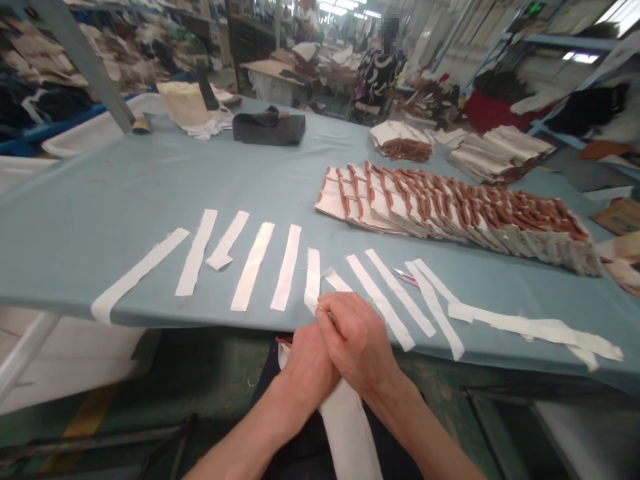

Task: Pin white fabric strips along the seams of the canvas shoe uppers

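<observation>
We see both hands together at the near edge of the blue-covered table (120,180), over the lap. Our right hand (357,333) is curled closed, thumb against bent fingers, and appears to grip the pale cloth (350,427), which hangs below it toward us. Our left hand (310,363) lies partly beneath the right; its fingertips are hidden, so we cannot tell how far open it is or what it grips. Holding the hands against each other probably steadies the cloth.

The white strips (253,267) lie in a spaced row, probably so each can be lifted singly. We count five left of the hands, two just beyond the fingers, one of these partly covered, and four to the right, the last two meeting at the far end. A heap of strips (535,327) at the near right overlaps too much to count.

One pair of snips (406,277) lies among the right-hand strips. Farther right, one long row of brown-edged pieces (450,207) overlaps like shingles, perhaps to keep edges reachable; we cannot count them. Beyond are two cloth piles (400,140) and, far left, one dark folded cloth (270,127).
</observation>
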Demonstrator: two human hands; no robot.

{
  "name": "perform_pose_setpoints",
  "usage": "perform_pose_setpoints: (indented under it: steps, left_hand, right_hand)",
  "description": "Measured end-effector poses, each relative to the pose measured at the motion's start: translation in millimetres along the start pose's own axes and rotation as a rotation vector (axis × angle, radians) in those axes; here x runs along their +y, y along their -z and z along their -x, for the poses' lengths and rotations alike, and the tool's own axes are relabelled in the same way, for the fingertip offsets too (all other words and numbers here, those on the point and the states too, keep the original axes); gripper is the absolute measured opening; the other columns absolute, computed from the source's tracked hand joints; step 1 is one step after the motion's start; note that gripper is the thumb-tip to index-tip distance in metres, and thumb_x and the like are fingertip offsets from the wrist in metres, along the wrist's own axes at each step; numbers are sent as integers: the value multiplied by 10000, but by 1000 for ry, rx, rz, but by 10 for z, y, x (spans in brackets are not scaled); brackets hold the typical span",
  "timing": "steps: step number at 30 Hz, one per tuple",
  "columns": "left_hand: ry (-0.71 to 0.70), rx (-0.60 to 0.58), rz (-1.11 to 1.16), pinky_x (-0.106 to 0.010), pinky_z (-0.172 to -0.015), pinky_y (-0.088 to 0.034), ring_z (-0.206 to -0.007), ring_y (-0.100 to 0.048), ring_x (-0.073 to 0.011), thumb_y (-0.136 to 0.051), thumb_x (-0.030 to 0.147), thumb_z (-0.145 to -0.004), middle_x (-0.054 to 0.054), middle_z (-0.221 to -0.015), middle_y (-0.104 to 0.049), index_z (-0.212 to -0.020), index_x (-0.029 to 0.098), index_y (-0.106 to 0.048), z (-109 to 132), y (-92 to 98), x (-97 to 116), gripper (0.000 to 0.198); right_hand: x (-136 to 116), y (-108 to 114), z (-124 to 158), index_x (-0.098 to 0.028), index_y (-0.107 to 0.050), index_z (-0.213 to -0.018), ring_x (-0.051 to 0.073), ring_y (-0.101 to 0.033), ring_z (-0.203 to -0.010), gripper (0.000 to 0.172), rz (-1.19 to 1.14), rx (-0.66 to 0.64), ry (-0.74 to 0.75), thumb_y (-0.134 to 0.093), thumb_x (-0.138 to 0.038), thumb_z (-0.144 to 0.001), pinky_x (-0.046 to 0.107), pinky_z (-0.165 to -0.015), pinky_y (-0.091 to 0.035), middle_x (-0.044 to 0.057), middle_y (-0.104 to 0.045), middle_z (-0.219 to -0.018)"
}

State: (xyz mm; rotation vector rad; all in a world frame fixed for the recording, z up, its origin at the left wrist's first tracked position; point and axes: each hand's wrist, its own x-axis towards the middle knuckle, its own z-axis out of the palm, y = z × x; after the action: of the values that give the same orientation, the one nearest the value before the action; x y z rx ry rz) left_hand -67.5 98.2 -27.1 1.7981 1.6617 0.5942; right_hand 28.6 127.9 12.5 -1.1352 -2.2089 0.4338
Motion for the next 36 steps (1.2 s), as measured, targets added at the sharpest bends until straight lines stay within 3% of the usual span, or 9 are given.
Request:
perform_pose_setpoints:
  steps: [6,11,16,20,25,27,30,33,36]
  left_hand:
    - [17,-100,-272,-375,-716,-559,-819,-765,-346,-491,107,-962,-214,-867,-794,-1043,92,-780,-252,125,166,301]
    - [23,-159,-410,-422,-722,-585,-851,-786,-384,-510,139,-981,-239,-925,-795,-1519,18,-503,-259,206,242,551]
    - [29,-178,-456,-406,-736,-589,-876,-790,-370,-505,183,-1008,-230,-924,-789,-1559,29,-454,-243,234,260,575]
    - [44,-174,-422,-415,-717,-590,-845,-790,-382,-533,172,-996,-230,-893,-789,-1564,32,-456,-244,216,255,590]
    - [76,-97,-326,-439,-706,-575,-786,-781,-388,-477,200,-1034,-231,-857,-792,-1614,24,-365,-210,162,166,617]
    - [71,-61,-259,-419,-719,-564,-805,-781,-372,-460,227,-1050,-216,-886,-801,-1590,60,-435,-148,156,132,566]
    - [18,-21,-85,-321,-710,-519,-786,-753,-267,-443,294,-1074,-97,-833,-792,-1459,176,-622,9,146,153,440]
    - [-32,-78,540,-236,-539,-373,-522,-524,-143,-550,410,-1022,55,-555,-544,-1406,180,-657,165,62,282,460]
    - [-17,-298,1239,-212,-468,-241,-443,-289,-77,-745,497,-874,107,-518,-377,-1341,149,-678,245,-147,470,587]
  right_hand:
    - [126,145,-508,-207,-619,-653,154,-601,-628,272,-548,-78,-579,-648,-231,-922,242,-611,-457,-6,-668,-622]
    - [313,190,-1316,-148,-643,-785,91,-641,-564,284,-837,-59,-740,-476,-167,-1015,187,-519,-498,58,-786,-811]
    - [381,134,-2024,-131,-621,-799,86,-667,-554,285,-1017,40,-812,-432,-88,-1008,197,-571,-559,18,-741,-686]
    - [343,78,-2237,-145,-599,-831,71,-652,-547,262,-1055,161,-820,-425,-101,-1021,167,-559,-540,-25,-696,-628]
    - [230,274,-2033,-142,-632,-844,97,-691,-590,238,-1089,185,-758,-470,-127,-1018,171,-539,-544,19,-749,-717]
    - [172,416,-1821,-136,-649,-859,107,-718,-635,237,-1117,172,-718,-478,-147,-1024,171,-556,-562,48,-779,-784]
    - [69,633,-1367,-121,-698,-899,116,-736,-679,234,-1205,174,-658,-510,-193,-1020,169,-581,-586,74,-793,-834]
    - [-50,813,-754,-146,-730,-871,133,-743,-699,182,-1278,247,-682,-609,-251,-958,187,-596,-605,76,-803,-860]
    - [-179,956,-54,-152,-775,-840,151,-733,-665,256,-1264,286,-741,-725,-399,-883,215,-602,-614,75,-795,-795]
